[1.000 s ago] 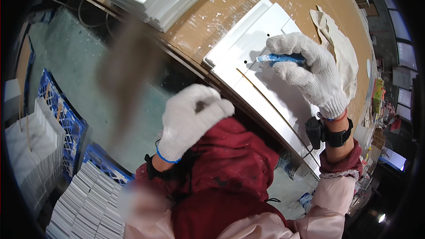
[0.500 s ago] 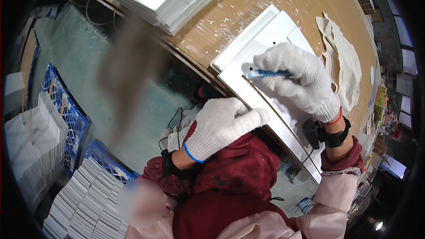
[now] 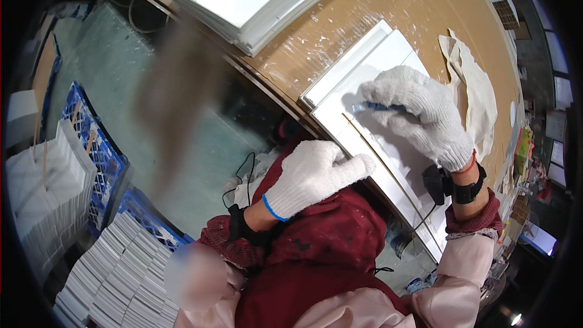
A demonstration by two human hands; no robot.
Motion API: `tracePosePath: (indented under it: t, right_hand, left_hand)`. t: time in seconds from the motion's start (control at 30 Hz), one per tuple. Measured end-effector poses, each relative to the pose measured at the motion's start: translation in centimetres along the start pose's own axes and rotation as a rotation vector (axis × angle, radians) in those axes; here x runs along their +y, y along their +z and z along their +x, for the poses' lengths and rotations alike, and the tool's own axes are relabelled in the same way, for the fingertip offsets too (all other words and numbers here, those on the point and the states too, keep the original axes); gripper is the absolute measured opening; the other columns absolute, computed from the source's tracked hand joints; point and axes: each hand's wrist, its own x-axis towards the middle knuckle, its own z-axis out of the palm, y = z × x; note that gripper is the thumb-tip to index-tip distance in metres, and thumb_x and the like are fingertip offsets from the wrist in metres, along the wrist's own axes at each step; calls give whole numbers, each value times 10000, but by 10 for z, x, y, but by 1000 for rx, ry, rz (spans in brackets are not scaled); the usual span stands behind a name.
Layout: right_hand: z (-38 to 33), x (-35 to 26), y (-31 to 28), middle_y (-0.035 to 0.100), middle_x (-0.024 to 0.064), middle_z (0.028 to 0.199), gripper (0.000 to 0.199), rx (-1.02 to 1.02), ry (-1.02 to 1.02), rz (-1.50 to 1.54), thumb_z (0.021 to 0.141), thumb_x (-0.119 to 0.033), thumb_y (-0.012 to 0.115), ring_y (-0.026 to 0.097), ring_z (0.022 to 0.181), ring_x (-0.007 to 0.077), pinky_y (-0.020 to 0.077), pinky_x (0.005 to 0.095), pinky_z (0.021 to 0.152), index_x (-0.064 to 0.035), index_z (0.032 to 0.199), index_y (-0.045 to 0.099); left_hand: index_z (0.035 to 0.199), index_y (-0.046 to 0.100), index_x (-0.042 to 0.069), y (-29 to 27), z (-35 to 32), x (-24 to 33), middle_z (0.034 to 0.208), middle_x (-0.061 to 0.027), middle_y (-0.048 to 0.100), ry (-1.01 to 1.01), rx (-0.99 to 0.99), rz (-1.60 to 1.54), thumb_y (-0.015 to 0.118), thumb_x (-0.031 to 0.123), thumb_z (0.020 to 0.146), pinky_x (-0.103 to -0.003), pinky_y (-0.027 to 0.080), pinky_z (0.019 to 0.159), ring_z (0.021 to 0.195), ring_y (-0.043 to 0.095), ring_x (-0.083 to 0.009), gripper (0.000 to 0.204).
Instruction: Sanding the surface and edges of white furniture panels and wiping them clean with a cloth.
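Note:
A white panel (image 3: 388,54) with a dark slot lies across the table edge, on another white board. Above it, my gloved right hand (image 3: 419,109) is closed around a slim blue tool (image 3: 384,107) of a kind I cannot make out. The tool's pale tip is over the panel near the slot's upper end. My left hand (image 3: 313,173), in a white knit glove with a blue cuff, is by the panel's near edge. Its thumb stretches out apart from the other fingers, and nothing shows in it.
A tall stack of white boards (image 3: 255,30) stands on the brown table (image 3: 303,42). A cream cloth (image 3: 470,91) lies right of the panel. Stacked white strips (image 3: 121,267) and blue crates (image 3: 94,152) are at lower left. A blurred brown shape (image 3: 182,85) obscures the left side.
The whole view has shifted slightly, so the table sits lower and further right. The tool tip now covers the place of a dark hole that showed near the slot. Both hands keep nearly the same pose.

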Motion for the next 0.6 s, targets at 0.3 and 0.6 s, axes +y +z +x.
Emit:
tracePosePath:
  t: [0.3,0.6]
  right_hand:
    - [29,-4,24,655,122,1027,344,-135,-170,216,819,-30,670,645,937,329,527,396,812,-73,1160,663]
    - [39,0,27,683,88,984,264,-82,-226,129,863,-101,728,670,908,273,531,333,807,-72,1121,679]
  left_hand:
    - [906,737,10,10,2,4,619,-41,635,8,14,-79,697,320,922,-295,450,545,574,553,-79,312]
    - [814,721,3,10,2,4,569,-51,606,17,20,-11,694,407,906,-317,460,542,531,566,-102,415]
